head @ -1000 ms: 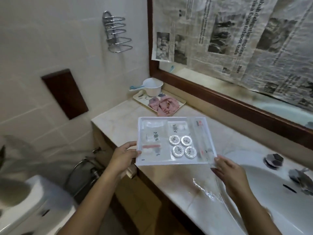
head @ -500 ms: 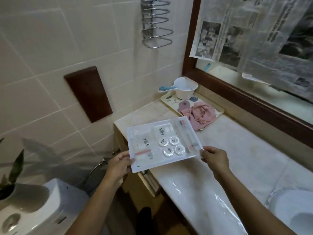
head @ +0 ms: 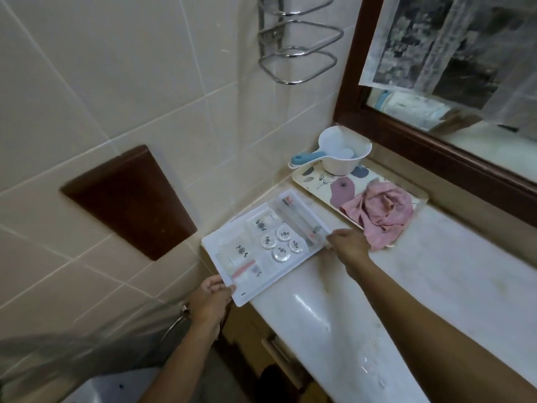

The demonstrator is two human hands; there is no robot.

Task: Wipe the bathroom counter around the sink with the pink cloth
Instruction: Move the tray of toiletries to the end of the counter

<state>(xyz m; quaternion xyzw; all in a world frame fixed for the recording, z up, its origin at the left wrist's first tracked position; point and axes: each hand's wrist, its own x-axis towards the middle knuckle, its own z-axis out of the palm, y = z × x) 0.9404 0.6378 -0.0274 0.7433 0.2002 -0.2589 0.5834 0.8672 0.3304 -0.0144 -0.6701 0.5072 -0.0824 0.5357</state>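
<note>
The pink cloth (head: pixel 380 213) lies crumpled on a flowered tray (head: pixel 318 181) at the back left of the marble counter (head: pixel 430 274). A clear plastic amenity tray (head: pixel 261 248) with small round white containers and packets is at the counter's left end, by the tiled wall. My left hand (head: pixel 210 299) grips its near left corner. My right hand (head: pixel 348 245) grips its right edge, just in front of the cloth. The sink is out of view.
A white scoop with a blue handle (head: pixel 340 154) stands on the flowered tray. A chrome wire rack (head: pixel 296 39) hangs on the wall above. The wood-framed mirror (head: pixel 436 135), covered with newspaper, runs along the back. A drawer handle (head: pixel 279 356) sits below the counter edge.
Both hands carried the clear amenity tray leftward from near the sink to the counter's left end by the wall. The view swung left, and the sink dropped out of sight.
</note>
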